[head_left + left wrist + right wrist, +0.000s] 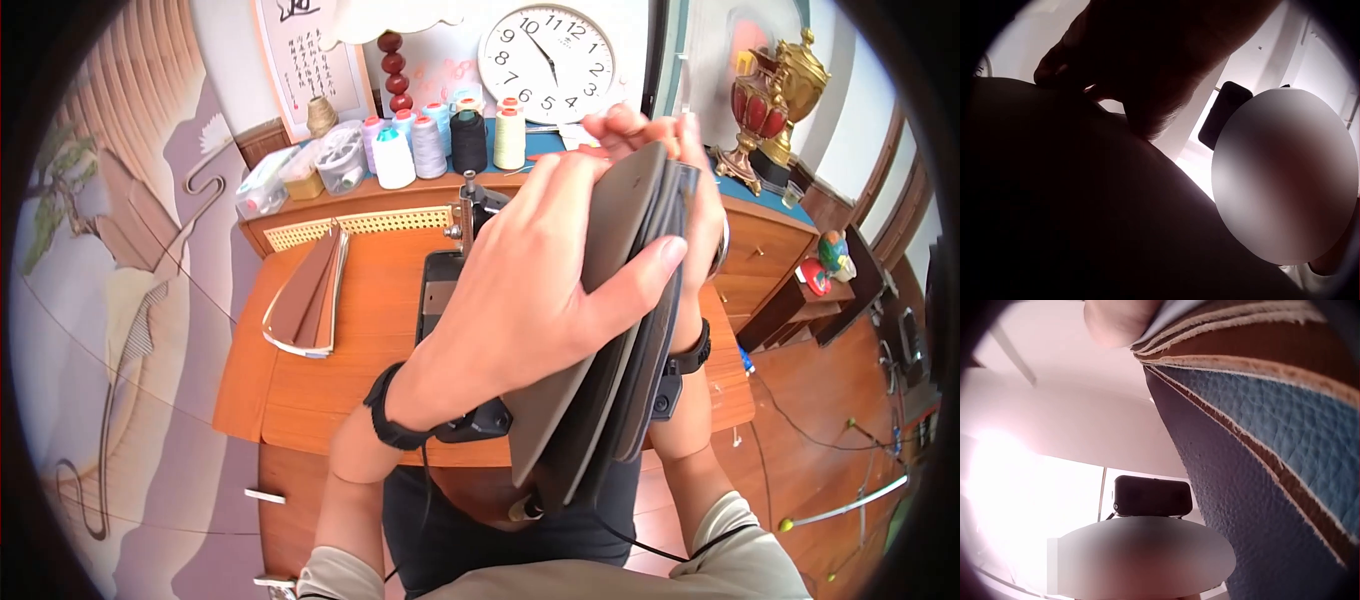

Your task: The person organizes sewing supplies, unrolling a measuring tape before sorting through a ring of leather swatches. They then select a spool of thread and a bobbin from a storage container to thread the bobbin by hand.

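Both hands hold a stack of leather pieces (620, 230) upright over the table's front edge. My left hand (530, 270) lies across the grey near face, its thumb bent over the stack's right edge. On the far right side, my right hand (705, 215) grips the stack, its palm mostly hidden. The layers fan apart toward the bottom. In the right wrist view, blue leather (1272, 419) and brown layers with rough cut edges meet at a corner beside a fingertip (1119, 322). The left wrist view shows the leather (1054, 187) as a dark surface below a hand.
A sewing machine (470, 205) stands partly hidden behind my left arm. Brown leather pieces (310, 295) lie on the wooden table (390, 270) at left. Thread spools (430, 145) line the back shelf, with a clock (548, 62) behind and a trophy-like ornament (775, 100) at right.
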Demonstrator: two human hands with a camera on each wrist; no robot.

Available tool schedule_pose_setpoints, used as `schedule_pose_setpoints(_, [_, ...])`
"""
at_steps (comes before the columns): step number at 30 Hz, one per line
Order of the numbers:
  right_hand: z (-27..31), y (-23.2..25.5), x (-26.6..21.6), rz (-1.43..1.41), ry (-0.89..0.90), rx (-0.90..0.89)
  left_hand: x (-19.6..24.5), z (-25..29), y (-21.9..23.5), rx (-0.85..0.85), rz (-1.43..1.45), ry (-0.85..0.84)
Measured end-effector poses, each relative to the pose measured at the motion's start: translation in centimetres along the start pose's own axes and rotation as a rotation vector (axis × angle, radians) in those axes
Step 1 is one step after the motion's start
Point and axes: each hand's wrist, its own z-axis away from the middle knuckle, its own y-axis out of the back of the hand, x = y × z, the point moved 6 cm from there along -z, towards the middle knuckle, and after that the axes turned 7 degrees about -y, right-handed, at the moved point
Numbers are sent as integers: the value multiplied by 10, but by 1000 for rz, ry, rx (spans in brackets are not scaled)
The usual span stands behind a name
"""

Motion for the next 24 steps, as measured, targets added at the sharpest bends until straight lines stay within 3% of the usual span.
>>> schedule_pose_setpoints(2, [3,-4,13,-88,-98,-52,5,3,2,-70,-12,50])
schedule_pose_setpoints(4, [4,-3,32,-104,-214,-34,10,5,5,-63,-226,14])
schedule_pose_setpoints(5, [4,0,45,-250,-301,-18,11,6,6,-56,-272,25])
schedule_pose_setpoints(6, [6,-5,54,-272,-410,-105,10,6,4,-74,-279,17])
schedule_pose_setpoints(9, [0,17,89,-314,-508,-39,-1,9,3,-126,-470,162])
schedule_pose_setpoints(10, [4,25,99,-367,-615,32,-2,10,2,-144,-476,157])
schedule_pose_setpoints(12, [4,37,132,-537,-612,-141,-14,17,5,-143,-501,232])
schedule_pose_setpoints(14, [16,51,157,-326,-475,-21,-11,21,10,-182,-569,237])
schedule_pose_setpoints(15, [25,36,150,-362,-462,-227,-11,25,13,-246,-606,323])
schedule_pose_setpoints(16, [33,30,154,-424,-501,-234,-13,30,16,-311,-642,413])
schedule_pose_setpoints(18, [51,26,158,-151,-547,-39,-10,38,20,-322,-666,417])
schedule_pose_setpoints(19, [57,24,155,-158,-552,-34,-12,43,20,-356,-650,450])
schedule_pose_setpoints(22, [84,42,162,-325,-821,-48,-26,53,12,-417,-591,501])
schedule_pose_setpoints(24, [81,75,172,-130,-835,-107,-52,67,-5,-563,-513,566])
